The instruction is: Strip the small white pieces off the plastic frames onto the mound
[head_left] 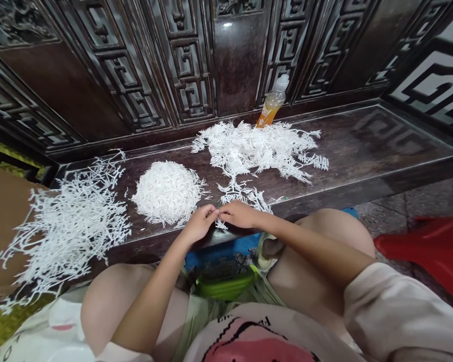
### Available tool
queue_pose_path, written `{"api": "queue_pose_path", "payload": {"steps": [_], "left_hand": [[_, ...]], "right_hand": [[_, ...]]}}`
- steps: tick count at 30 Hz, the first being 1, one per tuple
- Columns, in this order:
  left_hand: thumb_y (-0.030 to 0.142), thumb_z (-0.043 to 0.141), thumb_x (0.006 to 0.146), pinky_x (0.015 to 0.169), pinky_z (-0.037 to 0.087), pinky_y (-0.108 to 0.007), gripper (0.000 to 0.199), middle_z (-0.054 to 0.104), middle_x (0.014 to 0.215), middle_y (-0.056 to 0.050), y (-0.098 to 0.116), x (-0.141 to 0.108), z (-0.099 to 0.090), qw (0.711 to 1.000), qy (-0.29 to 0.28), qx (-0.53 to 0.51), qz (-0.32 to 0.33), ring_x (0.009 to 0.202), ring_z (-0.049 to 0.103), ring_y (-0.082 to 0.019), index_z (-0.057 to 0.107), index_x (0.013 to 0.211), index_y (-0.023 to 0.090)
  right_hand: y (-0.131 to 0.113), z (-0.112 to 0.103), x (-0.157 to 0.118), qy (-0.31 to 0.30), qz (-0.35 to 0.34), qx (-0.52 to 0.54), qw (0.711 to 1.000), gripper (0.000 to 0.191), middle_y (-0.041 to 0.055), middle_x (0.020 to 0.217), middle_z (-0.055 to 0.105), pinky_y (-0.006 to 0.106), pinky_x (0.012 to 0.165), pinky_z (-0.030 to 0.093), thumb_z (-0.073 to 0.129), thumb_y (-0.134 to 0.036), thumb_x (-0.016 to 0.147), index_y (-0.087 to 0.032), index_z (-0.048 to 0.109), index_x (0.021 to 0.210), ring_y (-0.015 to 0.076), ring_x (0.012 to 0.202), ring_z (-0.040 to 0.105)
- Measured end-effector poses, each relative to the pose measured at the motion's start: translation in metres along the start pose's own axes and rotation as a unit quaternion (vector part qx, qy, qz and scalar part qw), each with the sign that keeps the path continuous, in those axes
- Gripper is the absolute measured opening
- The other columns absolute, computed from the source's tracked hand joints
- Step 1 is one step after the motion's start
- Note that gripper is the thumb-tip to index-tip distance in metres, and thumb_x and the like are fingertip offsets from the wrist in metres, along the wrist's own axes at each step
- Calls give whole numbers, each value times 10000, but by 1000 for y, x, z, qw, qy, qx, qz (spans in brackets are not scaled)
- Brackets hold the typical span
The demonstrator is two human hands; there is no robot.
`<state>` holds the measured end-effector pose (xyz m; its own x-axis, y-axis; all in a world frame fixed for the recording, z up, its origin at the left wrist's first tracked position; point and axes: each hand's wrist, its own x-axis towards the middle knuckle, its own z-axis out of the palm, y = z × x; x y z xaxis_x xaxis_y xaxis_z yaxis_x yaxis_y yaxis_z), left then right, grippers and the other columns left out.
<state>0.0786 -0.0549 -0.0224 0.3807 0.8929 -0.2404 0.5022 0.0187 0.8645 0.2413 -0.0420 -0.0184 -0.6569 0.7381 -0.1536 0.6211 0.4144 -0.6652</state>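
My left hand (199, 223) and my right hand (238, 213) meet fingertip to fingertip above the dark wooden ledge (343, 151), pinching a small white branched plastic piece (219, 221). A longer white branched strand (243, 193) runs from near my right hand into a tangled heap of the same white branches (256, 148). Left of my hands lies a round, dense pile of short white pieces (168, 193). Farther left, a loose spread of white branches (64, 231) reaches over the ledge and onto a cardboard sheet (3, 216).
An orange drink bottle (272, 103) stands against the carved dark wood panel (181, 60) behind the ledge. A red plastic stool (426, 251) sits on the tiled floor (392, 211) at right. A green object (226, 284) and blue sheet (219, 251) lie below the ledge.
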Motion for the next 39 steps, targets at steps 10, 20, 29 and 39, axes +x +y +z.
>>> {"api": "queue_pose_path", "payload": {"steps": [10,20,29,39], "left_hand": [[320,451,712,514,240,-201,178,349,572,47,12,-7,-14,971,-50,-224,-69,535,307,-71,458,639,158],[254,517,666,466,220,-191,173,320,538,55,19,-7,-7,922,-86,-364,-102,478,267,-39,433,569,139],[126,422,688,434,262,-181,188,271,489,60,12,-9,-72,899,147,-399,-102,422,265,-40,338,524,160],[205,439,714,495,362,-195,123,528,635,-27,-5,16,-2,832,-5,-510,-218,525,463,-76,530,714,122]], "right_hand": [[-7,-18,2,-41,-69,135,988,208,-38,554,351,201,539,257,329,-217,773,-155,396,586,74,537,322],[-19,-34,-3,-45,-107,52,992,190,-42,524,330,209,526,217,362,-197,748,-155,376,563,67,505,302],[19,-58,-10,10,19,8,1000,217,-30,504,378,225,546,246,364,-201,730,-153,410,524,80,498,334],[0,-32,1,-21,29,141,989,223,-29,568,423,206,515,266,361,-282,766,-148,468,624,86,544,374]]}}
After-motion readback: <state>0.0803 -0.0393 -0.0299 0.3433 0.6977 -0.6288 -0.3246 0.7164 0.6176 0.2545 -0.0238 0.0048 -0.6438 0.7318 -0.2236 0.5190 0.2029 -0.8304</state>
